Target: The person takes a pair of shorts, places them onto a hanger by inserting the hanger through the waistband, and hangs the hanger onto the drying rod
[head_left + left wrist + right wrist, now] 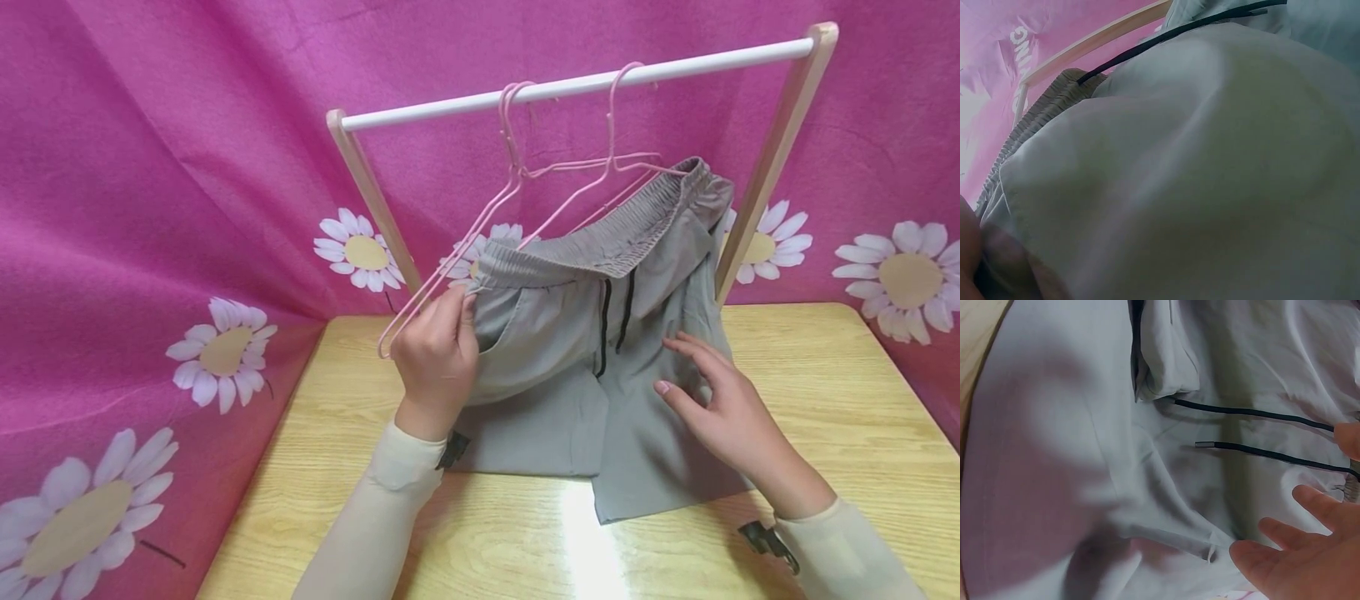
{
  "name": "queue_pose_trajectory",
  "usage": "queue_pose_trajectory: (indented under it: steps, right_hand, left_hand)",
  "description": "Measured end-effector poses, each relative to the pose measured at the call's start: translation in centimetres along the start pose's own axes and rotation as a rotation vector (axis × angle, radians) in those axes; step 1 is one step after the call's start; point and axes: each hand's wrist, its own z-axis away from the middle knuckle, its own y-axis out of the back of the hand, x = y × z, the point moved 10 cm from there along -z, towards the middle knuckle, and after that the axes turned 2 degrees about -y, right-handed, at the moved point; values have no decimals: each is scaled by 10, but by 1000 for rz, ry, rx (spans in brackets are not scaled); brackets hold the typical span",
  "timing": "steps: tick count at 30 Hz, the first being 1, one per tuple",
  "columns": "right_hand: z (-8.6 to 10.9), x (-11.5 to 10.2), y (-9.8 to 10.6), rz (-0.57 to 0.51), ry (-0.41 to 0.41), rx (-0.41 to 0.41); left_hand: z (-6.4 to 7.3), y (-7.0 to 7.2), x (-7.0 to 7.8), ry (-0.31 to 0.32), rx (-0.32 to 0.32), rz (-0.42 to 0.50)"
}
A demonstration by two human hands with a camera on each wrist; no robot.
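Grey shorts with a gathered elastic waistband and dark drawstrings hang tilted, right side higher. A pink hanger runs down into the waist opening. My left hand pinches the left side of the shorts just under the waistband; its fingertips are partly hidden. The lower corner of other pink hangers passes right by that hand. My right hand is spread before the right leg, holding nothing. In the right wrist view its fingers lie over the cloth below the drawstrings.
A small rack with a white rod and wooden posts stands at the back of the wooden table. The shorts' hems reach down close over the tabletop. Pink cloth with daisies surrounds the table at the back and sides.
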Motion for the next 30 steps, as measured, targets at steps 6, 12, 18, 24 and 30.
queue_pose_trajectory:
  steps: [6, 12, 18, 24, 30]
  right_hand:
    - [3, 1, -2, -2, -6, -2]
    - [6, 2, -4, -5, -2, -1]
    - [9, 3, -4, -6, -11, -8]
    - [11, 4, -4, -1, -18, -17]
    - [14, 6, -8, -5, -36, -40]
  left_hand:
    - [1, 0, -6, 37, -23, 23]
    - [3, 3, -9, 74, -16, 107]
    - [5, 7, -18, 144, -15, 184]
    - [11, 11, -25, 166, -37, 214]
    - [23, 23, -23, 204, -89, 226]
